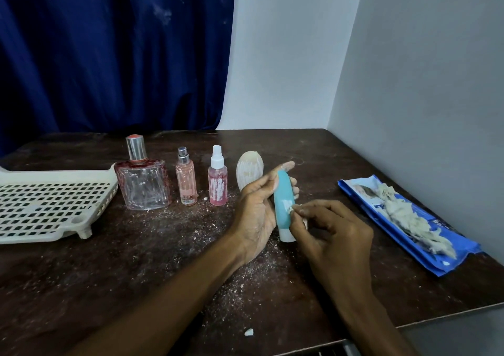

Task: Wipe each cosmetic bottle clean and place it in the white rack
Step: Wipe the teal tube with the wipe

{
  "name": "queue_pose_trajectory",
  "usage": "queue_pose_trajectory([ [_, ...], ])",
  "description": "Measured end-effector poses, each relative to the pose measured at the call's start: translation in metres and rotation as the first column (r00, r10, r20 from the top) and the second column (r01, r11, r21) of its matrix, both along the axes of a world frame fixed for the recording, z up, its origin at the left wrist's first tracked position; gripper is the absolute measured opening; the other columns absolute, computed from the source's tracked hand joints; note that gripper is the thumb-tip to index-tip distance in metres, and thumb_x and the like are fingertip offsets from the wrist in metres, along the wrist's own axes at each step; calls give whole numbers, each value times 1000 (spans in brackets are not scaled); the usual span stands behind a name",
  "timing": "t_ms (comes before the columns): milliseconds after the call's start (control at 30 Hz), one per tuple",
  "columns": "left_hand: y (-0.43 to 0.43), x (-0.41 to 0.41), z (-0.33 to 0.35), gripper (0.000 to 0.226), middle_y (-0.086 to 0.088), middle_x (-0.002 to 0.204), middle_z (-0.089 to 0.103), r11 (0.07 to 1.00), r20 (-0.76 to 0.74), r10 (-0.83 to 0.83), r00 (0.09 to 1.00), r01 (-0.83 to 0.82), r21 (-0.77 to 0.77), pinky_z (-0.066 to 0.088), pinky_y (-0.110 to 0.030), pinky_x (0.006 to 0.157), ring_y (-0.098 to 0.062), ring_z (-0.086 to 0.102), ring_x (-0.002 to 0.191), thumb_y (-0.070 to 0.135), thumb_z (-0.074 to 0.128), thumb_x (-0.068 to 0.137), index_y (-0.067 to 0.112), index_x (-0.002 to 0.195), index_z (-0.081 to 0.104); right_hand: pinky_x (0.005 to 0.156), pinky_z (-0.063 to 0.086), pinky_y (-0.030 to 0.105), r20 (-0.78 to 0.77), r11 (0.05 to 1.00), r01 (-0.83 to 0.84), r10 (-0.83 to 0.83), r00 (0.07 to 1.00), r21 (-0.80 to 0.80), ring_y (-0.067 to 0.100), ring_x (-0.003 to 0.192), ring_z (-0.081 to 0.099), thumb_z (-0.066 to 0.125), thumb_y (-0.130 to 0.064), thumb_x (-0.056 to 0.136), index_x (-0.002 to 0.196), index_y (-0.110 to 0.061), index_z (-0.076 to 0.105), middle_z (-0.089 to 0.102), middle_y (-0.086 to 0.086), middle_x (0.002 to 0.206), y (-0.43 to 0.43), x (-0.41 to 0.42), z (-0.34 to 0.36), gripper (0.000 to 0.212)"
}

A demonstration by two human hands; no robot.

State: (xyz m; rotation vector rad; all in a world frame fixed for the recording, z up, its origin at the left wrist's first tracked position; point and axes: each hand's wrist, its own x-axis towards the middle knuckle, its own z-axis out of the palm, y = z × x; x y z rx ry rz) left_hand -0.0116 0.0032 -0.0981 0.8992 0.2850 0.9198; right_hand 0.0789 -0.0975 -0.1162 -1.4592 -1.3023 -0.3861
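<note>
Holding a teal tube (283, 200) mid-surface, right of centre: left hand (256, 208) wraps it from behind. Its fingers (286, 166) are curled round the upper end, palm facing the camera. The tube stands nearly upright with its white cap down; can't tell if the cap touches the surface (136, 274). There is a white smear on the tube's middle.

Right hand (335, 235) sits just near-right of the tube. Its fingers (313, 205) pinch a small whitish scrap (293, 208) and press it against the smear.

Four bottles stand upright in a row left of the hands, all outside the rack:
- wide clear perfume bottle (143, 184) with a silver cap, touching or just beside the rack's right corner
- slim pink bottle (186, 178)
- pink spray bottle (217, 181) with a white cap and white streaks on its front
- white oval bottle (249, 171), partly hidden behind the left hand

White slotted rack (54, 205) lies at the left edge with nothing in the part that shows.

Blue packet (351, 192) lies flat at far right, well apart from the hands, with a wad of pale rag (409, 214) on top.

White crumbs and dust are scattered over the dark surface, thickest round the bottles and hands. Blue curtain (109, 55) hangs far left, grey wall (422, 83) to the right.
</note>
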Motion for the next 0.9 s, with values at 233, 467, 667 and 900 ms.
queue_pose_trajectory([
  [233,0,0,1,36,-14,99,62,1000,12,-17,1000,17,1,52,-31,88,-18,61,87,15,43,97,5,125,63,69,52,12,14,1000,0,0,1000,-7,0,77,65,82,-7,75,82,-10,78,68,-5,86,-1,1,0,9],
  [467,3,0,-1,36,-15,103,63,1000,8,-2,1000,2,-7,53,-32,91,-19,61,90,18,43,98,6,126,63,70,54,13,43,997,-77,77,996,-20,2,80,66,82,-8,75,85,-11,79,69,-3,90,-1,-3,0,11],
  [667,3,0,-2,39,-14,103,62,999,26,-18,1000,19,-27,52,-32,84,-19,60,90,20,48,93,7,126,63,67,56,20,4,999,-35,34,999,11,3,80,67,81,-7,78,86,-9,78,69,-4,90,4,-1,0,8],
  [900,2,0,-2,36,-15,102,60,999,27,-36,999,36,-11,51,-33,89,-20,60,89,17,46,95,7,124,64,67,57,24,-6,1000,1,-1,1000,13,3,79,66,80,-6,77,85,-10,77,69,-4,89,3,2,-2,9],
])
